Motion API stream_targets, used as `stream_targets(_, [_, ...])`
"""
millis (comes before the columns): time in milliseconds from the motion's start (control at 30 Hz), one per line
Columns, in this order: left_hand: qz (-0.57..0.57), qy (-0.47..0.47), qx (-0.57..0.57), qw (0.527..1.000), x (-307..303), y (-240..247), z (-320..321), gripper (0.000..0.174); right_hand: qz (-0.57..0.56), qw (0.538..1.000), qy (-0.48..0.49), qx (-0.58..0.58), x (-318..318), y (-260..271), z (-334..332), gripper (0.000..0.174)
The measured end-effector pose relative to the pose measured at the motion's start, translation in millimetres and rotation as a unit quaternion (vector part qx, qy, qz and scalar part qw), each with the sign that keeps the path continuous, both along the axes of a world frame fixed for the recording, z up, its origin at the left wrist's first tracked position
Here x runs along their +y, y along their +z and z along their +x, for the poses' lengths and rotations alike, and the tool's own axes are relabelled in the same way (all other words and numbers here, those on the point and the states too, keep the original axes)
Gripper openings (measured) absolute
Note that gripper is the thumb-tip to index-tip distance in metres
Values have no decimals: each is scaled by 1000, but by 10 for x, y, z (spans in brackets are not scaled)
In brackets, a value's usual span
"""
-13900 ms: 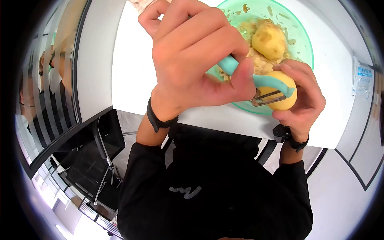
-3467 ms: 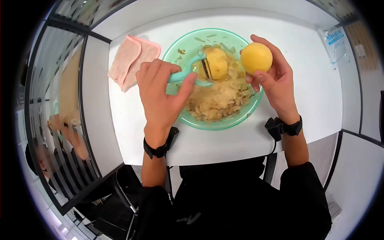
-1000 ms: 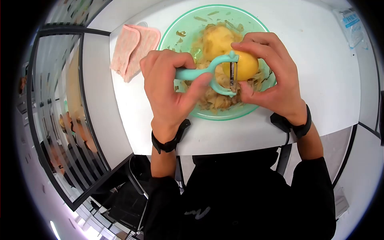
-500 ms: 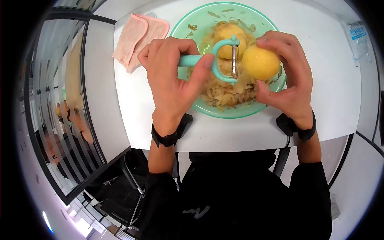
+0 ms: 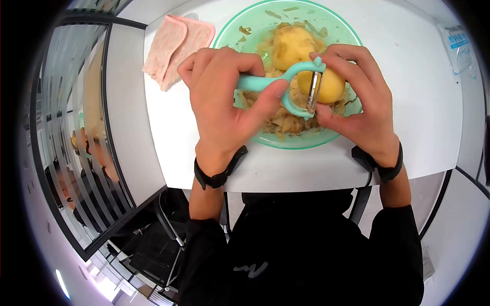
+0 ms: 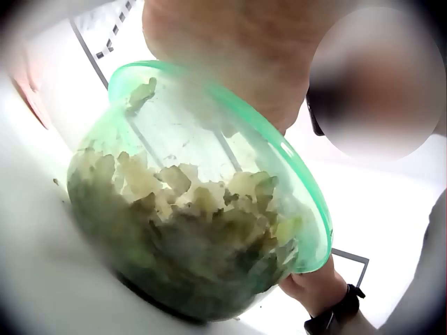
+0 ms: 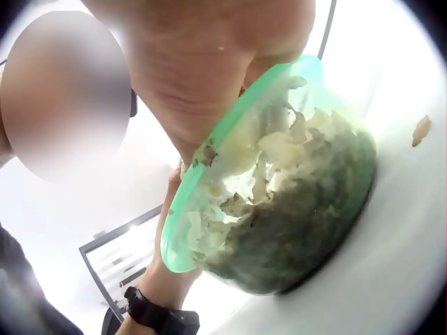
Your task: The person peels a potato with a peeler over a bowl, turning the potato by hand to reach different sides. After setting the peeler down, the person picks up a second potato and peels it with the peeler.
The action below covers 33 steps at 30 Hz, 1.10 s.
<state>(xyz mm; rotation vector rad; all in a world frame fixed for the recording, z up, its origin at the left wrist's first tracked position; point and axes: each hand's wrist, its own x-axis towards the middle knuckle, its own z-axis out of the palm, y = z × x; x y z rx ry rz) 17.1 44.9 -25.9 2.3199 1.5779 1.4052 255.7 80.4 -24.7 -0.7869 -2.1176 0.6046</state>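
My left hand grips the handle of a mint-green Y-shaped peeler, thumb along the near side. The peeler's metal blade lies over the left side of a peeled yellow potato. That potato is held in my right hand, fingers over the top and thumb below. Both hands are above a green translucent bowl full of potato peelings. A second potato, with brownish patches, lies on the peelings. Both wrist views show the bowl's side, peelings visible through it; the held potato and peeler are hidden there.
A folded pink cloth lies on the white table left of the bowl. At the right edge is a clear plastic packet with blue print. In the right wrist view, a scrap of peel lies beside the bowl.
Half a second ago the peeler was off the potato, to its left; now its blade overlaps the potato again. The peeler has moved right, and the potato slightly left.
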Motion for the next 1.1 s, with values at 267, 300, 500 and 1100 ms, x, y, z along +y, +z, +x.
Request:
stream_targets(267, [6,10,42,999,-16,33,38,30,-5,1000,-4,-3,-37,-40,8,68])
stream_targets(300, [-4,15,50,999,-33,61,32,30,1,1000,-6,4,-36,-29,8,67])
stream_targets(500, [-9,33,41,999,-16,48,-14,28,27,999,-5,16,8,32,18,64])
stream_targets(1100, [-14,29,51,998,-33,93,13,27,19,1000,15,9,-44,-41,-3,68])
